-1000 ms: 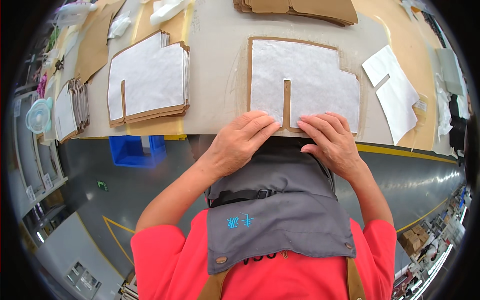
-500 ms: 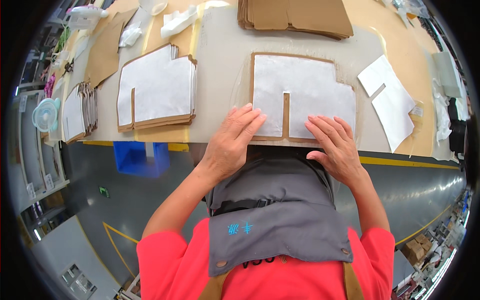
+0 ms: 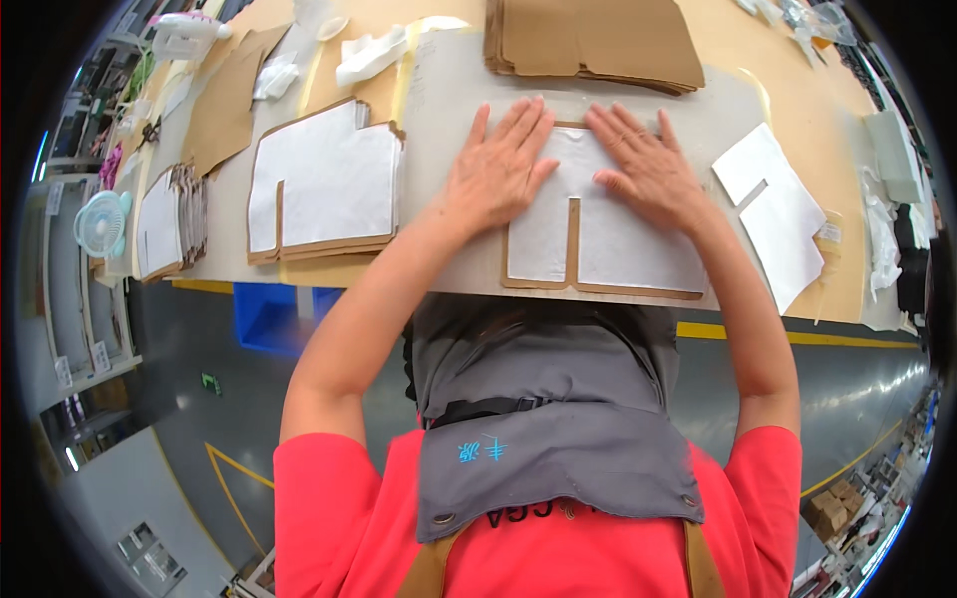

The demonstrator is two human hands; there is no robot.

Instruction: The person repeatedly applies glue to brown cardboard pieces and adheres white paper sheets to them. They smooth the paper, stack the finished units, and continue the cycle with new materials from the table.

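A white notched sheet (image 3: pixel 638 244) lies flat on a slightly larger brown piece (image 3: pixel 572 244), whose edge shows around it and through the slot. Both rest at the front of the table. My left hand (image 3: pixel 503 169) lies flat over the sheet's upper left part, fingers stretched away from me. On the upper right part my right hand (image 3: pixel 643 164) is spread, palm down. Neither hand grips anything. The hands and forearms hide the sheet's far corners.
Left of the work stands a stack of white-faced brown pieces (image 3: pixel 329 189), with a smaller stack (image 3: pixel 171 219) beyond it. Plain brown pieces (image 3: pixel 598 40) are piled at the back. A loose white sheet (image 3: pixel 773 224) lies to the right. Below the table edge is a blue bin (image 3: pixel 267 319).
Both hands have slid from the near edge of the white sheet to its far edge, with the arms now reaching further out. The fingers stay flat.
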